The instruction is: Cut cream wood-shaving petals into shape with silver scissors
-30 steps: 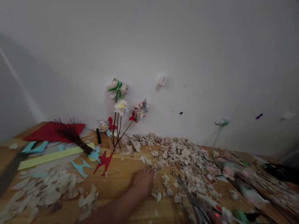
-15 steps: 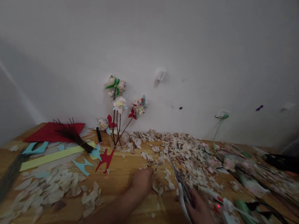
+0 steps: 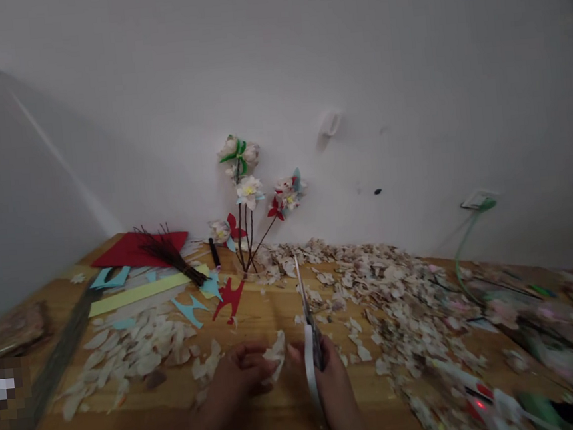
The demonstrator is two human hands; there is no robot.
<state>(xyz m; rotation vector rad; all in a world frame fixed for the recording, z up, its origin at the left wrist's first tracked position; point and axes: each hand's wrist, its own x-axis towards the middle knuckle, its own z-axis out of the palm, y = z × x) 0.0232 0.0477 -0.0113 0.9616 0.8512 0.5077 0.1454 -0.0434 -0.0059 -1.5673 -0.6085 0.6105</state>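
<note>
A: Biggest first, quick.
B: Pale wall point(image 3: 272, 55) behind, wooden table point(image 3: 284, 412) below.
A: On the table?
B: Large petal pile point(image 3: 387, 280) running along the wall side and down the right. Smaller petal heap point(image 3: 142, 348) left of the hands.
A: Next size?
B: Flower arrangement point(image 3: 249, 191) at the back: white blooms on dark stems, red, green and blue bits among them. Red sheet point(image 3: 114, 251) back left, twig bundle point(image 3: 169, 253) partly over it.
A: Hands?
B: Near each other at the front, small gap. Right hand point(image 3: 335, 385) gripped round the scissors point(image 3: 309, 347), blades pointing away toward the wall. Left hand point(image 3: 242, 369) pinching a pale petal.
A: Blades parted?
B: Can't tell, too dim.
A: Smaller stuff?
B: Yellow-green strip point(image 3: 143, 292) under the twig ends; white tool point(image 3: 464, 379) with a red light, right; red scrap point(image 3: 229, 299) and blue scrap point(image 3: 188, 310) in front of the stems; black pen point(image 3: 213, 253) just left of them.
A: Smallest?
B: That pale petal point(image 3: 277, 357), at the left fingertips, left of the scissors. Contact with right thumb: can't tell.
</note>
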